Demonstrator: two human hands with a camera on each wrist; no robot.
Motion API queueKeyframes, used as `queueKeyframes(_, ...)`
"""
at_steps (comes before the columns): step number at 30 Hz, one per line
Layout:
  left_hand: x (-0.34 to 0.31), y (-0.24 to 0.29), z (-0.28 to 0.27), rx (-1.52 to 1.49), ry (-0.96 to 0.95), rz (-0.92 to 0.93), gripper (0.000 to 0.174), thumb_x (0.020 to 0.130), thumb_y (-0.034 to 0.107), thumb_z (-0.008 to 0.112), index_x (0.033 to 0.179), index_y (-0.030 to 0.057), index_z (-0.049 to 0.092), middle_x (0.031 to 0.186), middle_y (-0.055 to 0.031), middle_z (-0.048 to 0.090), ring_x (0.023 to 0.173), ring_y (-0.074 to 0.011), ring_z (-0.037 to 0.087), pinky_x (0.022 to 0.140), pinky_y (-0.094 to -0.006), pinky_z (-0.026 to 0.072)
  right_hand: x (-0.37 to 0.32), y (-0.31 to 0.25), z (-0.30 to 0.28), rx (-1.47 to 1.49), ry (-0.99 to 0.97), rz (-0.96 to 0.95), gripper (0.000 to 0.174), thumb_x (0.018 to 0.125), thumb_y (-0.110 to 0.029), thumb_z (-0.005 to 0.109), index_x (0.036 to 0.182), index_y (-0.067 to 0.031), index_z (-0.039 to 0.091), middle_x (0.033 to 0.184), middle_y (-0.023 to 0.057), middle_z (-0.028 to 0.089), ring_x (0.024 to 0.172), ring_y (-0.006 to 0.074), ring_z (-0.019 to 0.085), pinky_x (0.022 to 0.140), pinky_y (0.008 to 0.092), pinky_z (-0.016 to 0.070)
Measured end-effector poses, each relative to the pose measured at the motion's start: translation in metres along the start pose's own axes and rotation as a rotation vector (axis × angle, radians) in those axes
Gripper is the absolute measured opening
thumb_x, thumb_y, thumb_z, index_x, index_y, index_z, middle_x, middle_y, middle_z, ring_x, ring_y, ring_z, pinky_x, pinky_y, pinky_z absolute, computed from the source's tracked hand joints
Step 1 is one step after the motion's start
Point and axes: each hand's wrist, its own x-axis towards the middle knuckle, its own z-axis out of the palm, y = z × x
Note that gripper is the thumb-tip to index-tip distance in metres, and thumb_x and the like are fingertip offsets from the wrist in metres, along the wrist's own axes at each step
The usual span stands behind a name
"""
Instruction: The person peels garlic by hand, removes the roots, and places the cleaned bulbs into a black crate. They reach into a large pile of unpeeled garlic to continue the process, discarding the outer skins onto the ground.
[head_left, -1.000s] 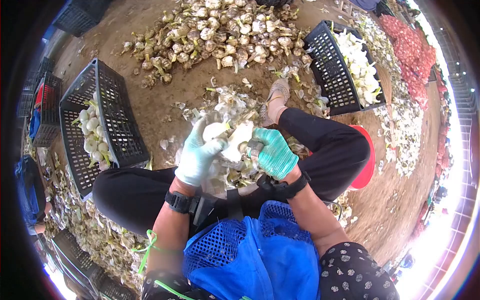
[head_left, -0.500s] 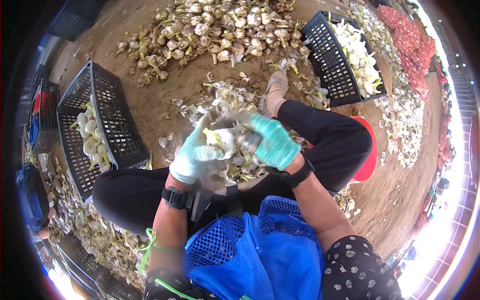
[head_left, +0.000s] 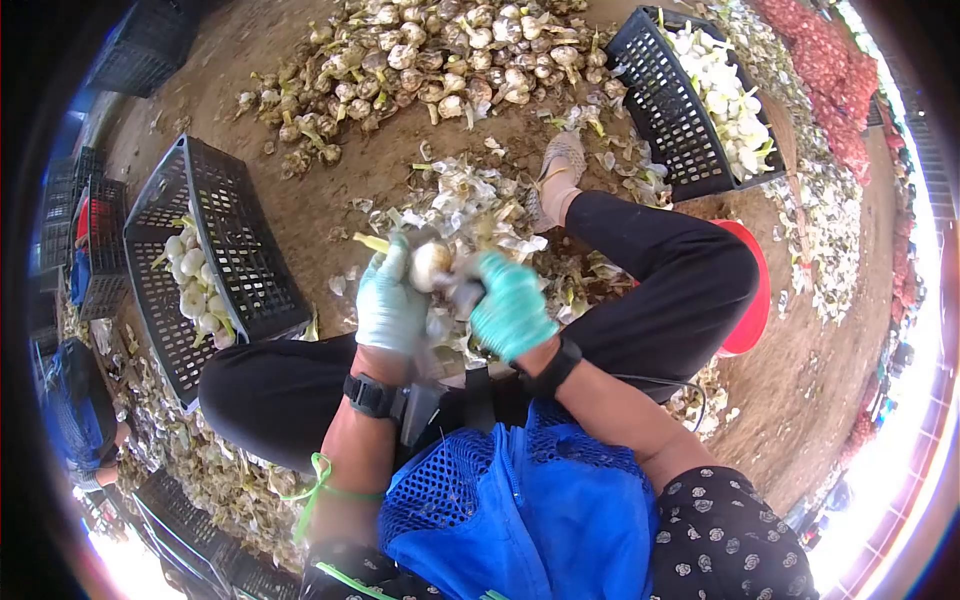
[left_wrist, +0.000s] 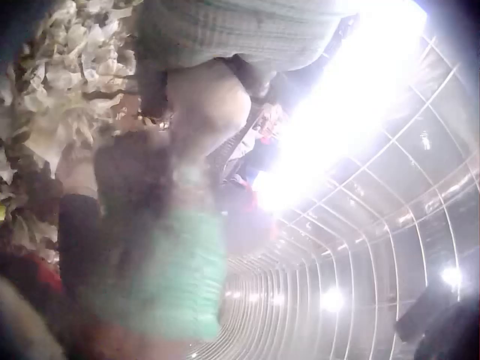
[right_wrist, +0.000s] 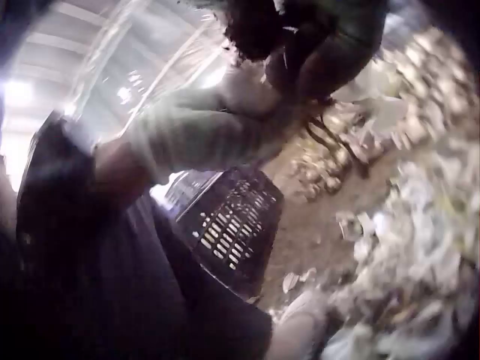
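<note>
In the head view my gloved left hand (head_left: pixel 388 308) grips a white garlic bulb (head_left: pixel 430 267), its yellow-green stem (head_left: pixel 372 242) sticking out past the fingers on the left. Close against the bulb's right side is my right hand (head_left: pixel 513 308) in a green glove, fingers curled around a short dark tool (head_left: pixel 466 297); motion blur leaves me unable to tell its kind. The left wrist view has the pale bulb (left_wrist: pixel 211 105) between the two gloves. Both gloves also meet at the bulb (right_wrist: pixel 251 91) in the right wrist view, which is dim.
Peeled skins (head_left: pixel 470 205) lie on the ground below my hands. Ahead is a heap of unpeeled garlic (head_left: pixel 430 70). Crates with white bulbs stand left (head_left: pixel 255 245) and right (head_left: pixel 665 125). A red bucket (head_left: pixel 748 290) sits beside my right knee, with red net sacks (head_left: pixel 820 80) beyond.
The bulb in my left hand has turned, so its stem now points left. My right hand moved away from it, swept up, then came back close to its right side.
</note>
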Motion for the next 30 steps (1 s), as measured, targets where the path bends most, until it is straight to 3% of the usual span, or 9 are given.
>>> queueKeyframes(4,0.003,0.012,-0.004,-0.251,0.075,-0.062,0.032,0.082,0.031,0.044,0.093,0.0019,0.05,0.087,-0.012,0.053,0.084,-0.0224,0.05,0.077,-0.0342,0.0388,0.025,0.035,-0.033,0.097,0.039,0.669,0.02,0.07,0.0,0.053,0.09,0.0024,0.053,0.076,0.0108,0.059,0.06,0.0134,0.054,0.054,0.0231,0.0433)
queueKeyframes(10,0.017,0.007,-0.022,-0.35,0.032,-0.136,0.033,0.081,0.031,0.046,0.093,0.0002,0.049,0.088,-0.015,0.054,0.082,-0.0252,0.052,0.075,-0.0363,0.0413,0.026,0.03,-0.014,0.171,-0.059,0.047,0.042,0.068,0.006,0.052,0.109,-0.0004,0.042,0.085,0.0104,0.06,0.07,0.0167,0.057,0.058,0.025,0.0444)
queueKeyframes(14,0.012,0.006,-0.003,-0.286,-0.021,-0.078,0.035,0.082,0.034,0.044,0.089,0.0007,0.051,0.085,-0.0155,0.055,0.079,-0.0261,0.054,0.071,-0.0362,0.0431,0.022,-0.012,-0.005,-0.218,-0.11,-0.01,0.019,0.065,-0.016,0.061,0.077,-0.0022,0.057,0.068,0.0163,0.057,0.063,0.0271,0.057,0.059,0.0343,0.044)
queueKeyframes(19,0.007,0.021,-0.003,-0.453,-0.044,-0.086,0.041,0.08,0.038,0.044,0.086,-0.0014,0.052,0.085,-0.017,0.055,0.086,-0.0296,0.051,0.075,-0.038,0.0427,0.023,0.038,-0.009,-0.093,-0.043,0.369,0.015,0.067,-0.01,0.054,0.079,-0.0013,0.057,0.071,0.0176,0.057,0.064,0.0261,0.056,0.058,0.0309,0.0435)
queueKeyframes(22,0.008,0.027,-0.007,-0.411,-0.034,-0.064,0.037,0.079,0.037,0.045,0.082,0.0009,0.054,0.086,-0.0159,0.056,0.08,-0.0293,0.052,0.073,-0.0394,0.0436,0.018,0.07,-0.005,-0.076,-0.118,0.266,0.017,0.068,-0.008,0.054,0.084,-0.0032,0.058,0.081,0.0161,0.057,0.071,0.0256,0.056,0.061,0.0309,0.0439)
queueKeyframes(25,0.014,0.019,-0.021,-0.302,-0.049,-0.056,0.031,0.078,0.035,0.048,0.079,0.0046,0.055,0.081,-0.0127,0.056,0.074,-0.0273,0.052,0.069,-0.0407,0.0438,0.032,0.019,-0.015,0.892,-0.044,0.665,0.022,0.065,-0.004,0.054,0.087,-0.0045,0.058,0.093,0.014,0.055,0.078,0.0261,0.055,0.065,0.0311,0.0439)
queueKeyframes(27,0.018,0.014,-0.026,-0.592,-0.273,-0.235,0.029,0.079,0.033,0.047,0.078,0.0052,0.054,0.081,-0.013,0.056,0.075,-0.0269,0.052,0.068,-0.0401,0.0438,0.034,0.01,-0.007,0.2,0.006,-0.291,0.027,0.062,-0.002,0.055,0.089,-0.0048,0.057,0.091,0.0105,0.054,0.074,0.027,0.053,0.063,0.034,0.0433)
queueKeyframes(28,0.014,0.011,-0.025,-0.076,-0.079,-0.06,0.027,0.08,0.032,0.045,0.076,0.007,0.052,0.081,-0.0125,0.055,0.074,-0.0252,0.052,0.068,-0.0389,0.0437,0.035,0.003,-0.01,0.199,0.008,-0.289,0.027,0.062,-0.002,0.055,0.089,-0.0048,0.057,0.091,0.0105,0.054,0.074,0.027,0.053,0.063,0.034,0.0433)
queueKeyframes(30,0.006,0.018,0.01,-0.208,-0.046,-0.178,0.026,0.081,0.031,0.044,0.075,0.0069,0.051,0.08,-0.0117,0.054,0.073,-0.0238,0.051,0.068,-0.0373,0.0438,0.037,-0.008,-0.015,-0.302,-0.005,-0.607,0.028,0.059,-0.002,0.054,0.087,-0.0045,0.057,0.083,0.0109,0.055,0.071,0.0279,0.053,0.063,0.0355,0.0428)
